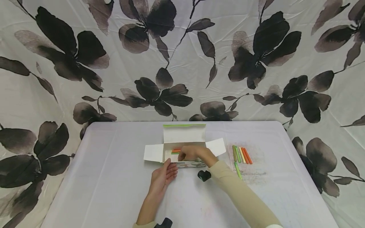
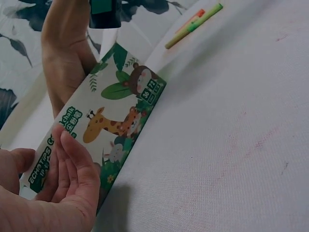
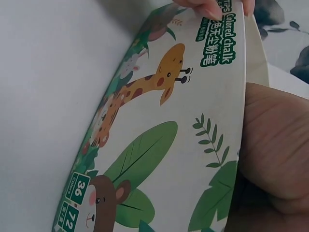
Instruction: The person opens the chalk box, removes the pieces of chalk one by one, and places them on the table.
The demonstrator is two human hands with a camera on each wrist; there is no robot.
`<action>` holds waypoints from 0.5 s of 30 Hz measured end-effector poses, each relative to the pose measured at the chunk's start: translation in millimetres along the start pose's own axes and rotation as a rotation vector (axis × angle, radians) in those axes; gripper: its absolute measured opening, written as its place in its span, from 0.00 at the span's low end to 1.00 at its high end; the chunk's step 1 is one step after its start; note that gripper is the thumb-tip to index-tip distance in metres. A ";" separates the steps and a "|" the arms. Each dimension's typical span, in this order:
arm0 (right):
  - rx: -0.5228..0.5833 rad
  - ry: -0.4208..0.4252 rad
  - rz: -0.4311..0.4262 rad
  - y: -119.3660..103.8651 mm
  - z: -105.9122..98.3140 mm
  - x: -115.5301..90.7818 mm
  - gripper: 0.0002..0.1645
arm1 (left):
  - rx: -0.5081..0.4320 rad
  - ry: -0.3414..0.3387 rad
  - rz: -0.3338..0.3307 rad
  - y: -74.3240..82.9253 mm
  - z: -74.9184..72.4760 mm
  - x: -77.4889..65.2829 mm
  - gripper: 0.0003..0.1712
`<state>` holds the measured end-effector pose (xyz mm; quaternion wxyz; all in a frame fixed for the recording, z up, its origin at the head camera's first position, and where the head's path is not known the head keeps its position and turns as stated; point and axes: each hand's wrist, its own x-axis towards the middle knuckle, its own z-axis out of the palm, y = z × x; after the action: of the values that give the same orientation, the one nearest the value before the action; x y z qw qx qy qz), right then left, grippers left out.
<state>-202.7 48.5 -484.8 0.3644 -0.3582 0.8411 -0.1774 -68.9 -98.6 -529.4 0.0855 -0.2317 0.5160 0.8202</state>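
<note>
A white chalk box (image 1: 191, 164) with printed animals lies on the table with its lid and side flaps folded out. My left hand (image 1: 163, 177) holds its front wall near the left corner, thumb at the top edge and fingers along the printed face (image 2: 104, 128). My right hand (image 1: 190, 153) reaches inside the box with bent fingers. The front wall hides its fingertips in the right wrist view, so whether they grip anything is not visible. Left of that hand, a few orange and green chalk sticks (image 1: 175, 150) lie in the box.
Right of the box lies a row of several green, pale and orange chalks (image 1: 242, 155), with a green chalk (image 1: 238, 171) below it. Coloured dust marks the white tabletop (image 1: 114, 177). A floral cloth (image 1: 182, 63) hangs behind the table.
</note>
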 end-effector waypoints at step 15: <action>-0.031 0.242 -0.138 8.1 1.8 -25.7 0.07 | 0.058 0.017 0.002 1.5 -0.6 -0.7 0.32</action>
<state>-192.9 72.8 -478.0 0.2417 -0.3968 0.8549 -0.2310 -68.6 -99.7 -528.1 0.0870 -0.2357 0.5406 0.8029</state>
